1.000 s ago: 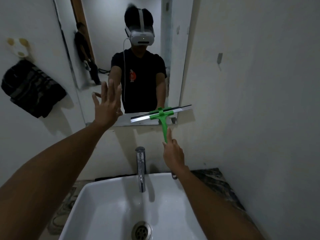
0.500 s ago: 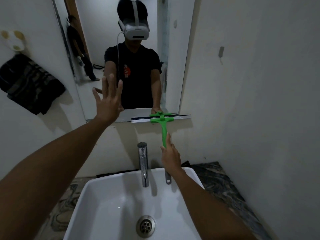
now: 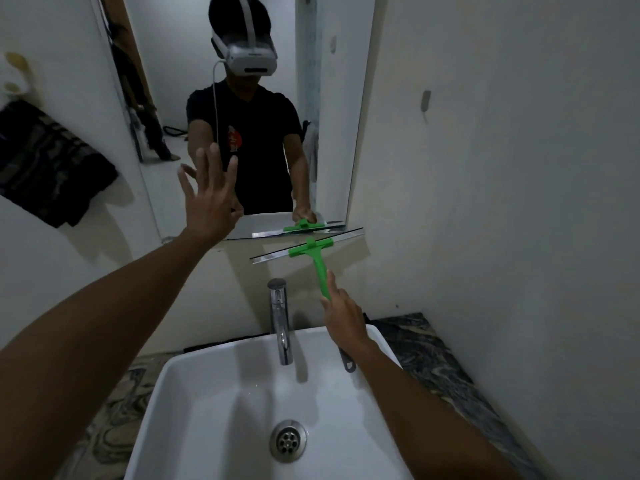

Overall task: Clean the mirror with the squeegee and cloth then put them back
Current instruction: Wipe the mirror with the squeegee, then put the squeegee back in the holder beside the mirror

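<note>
A tall mirror (image 3: pixel 332 109) hangs on the white wall above the basin. My right hand (image 3: pixel 343 315) grips the handle of a green squeegee (image 3: pixel 313 252), index finger laid along it. Its blade sits on the wall just below the mirror's bottom edge, tilted up to the right. My left hand (image 3: pixel 209 202) is raised with fingers spread, palm toward the lower left of the mirror; whether it touches the glass I cannot tell. A dark cloth (image 3: pixel 48 164) hangs on the wall to the left of the mirror.
A white basin (image 3: pixel 187 386) with a drain (image 3: pixel 288 441) lies below, and a chrome tap (image 3: pixel 280 320) stands at its back. A dark marbled counter (image 3: pixel 436 344) surrounds it. The right wall (image 3: pixel 519 202) is close. A white hook (image 3: pixel 14 76) is above the cloth.
The squeegee has slid down off the bottom of the mirror onto the wall below. My left hand stays raised at the mirror's lower left.
</note>
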